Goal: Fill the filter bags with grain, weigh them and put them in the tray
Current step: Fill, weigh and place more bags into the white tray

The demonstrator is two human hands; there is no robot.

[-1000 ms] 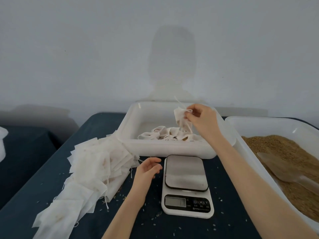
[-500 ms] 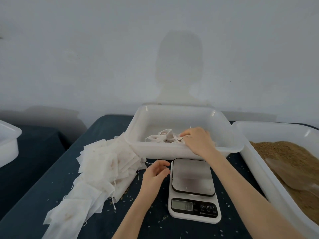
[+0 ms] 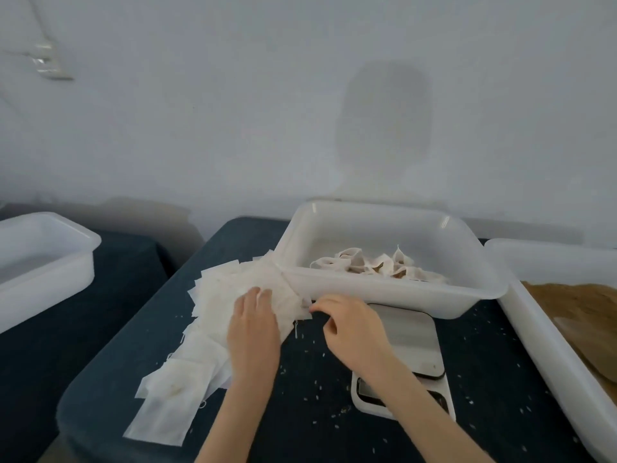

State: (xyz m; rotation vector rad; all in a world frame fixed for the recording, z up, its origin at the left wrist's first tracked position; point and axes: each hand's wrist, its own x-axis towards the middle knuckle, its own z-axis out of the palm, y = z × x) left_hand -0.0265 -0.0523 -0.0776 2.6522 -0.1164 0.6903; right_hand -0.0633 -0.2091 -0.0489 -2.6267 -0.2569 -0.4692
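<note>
A spread pile of empty white filter bags (image 3: 213, 295) lies on the dark table, left of the white tray (image 3: 384, 289). Several filled bags (image 3: 374, 264) sit inside that tray. My left hand (image 3: 253, 325) lies flat with straight fingers on the pile of empty bags. My right hand (image 3: 350, 325) is beside it, fingertips pinching the edge of the top empty bag near the tray's front wall. The kitchen scale (image 3: 410, 349) stands in front of the tray, partly hidden by my right forearm. Brown grain (image 3: 581, 309) fills a white bin at the right.
A second white bin (image 3: 43, 262) stands on a separate surface at far left. Loose grains are scattered on the dark table (image 3: 307, 382) around the scale. A translucent scoop (image 3: 587, 339) lies in the grain. A wall rises close behind the tray.
My right hand dropped the filled bag into the tray and came back left to the empty bags. My left hand moved from beside the scale onto the pile.
</note>
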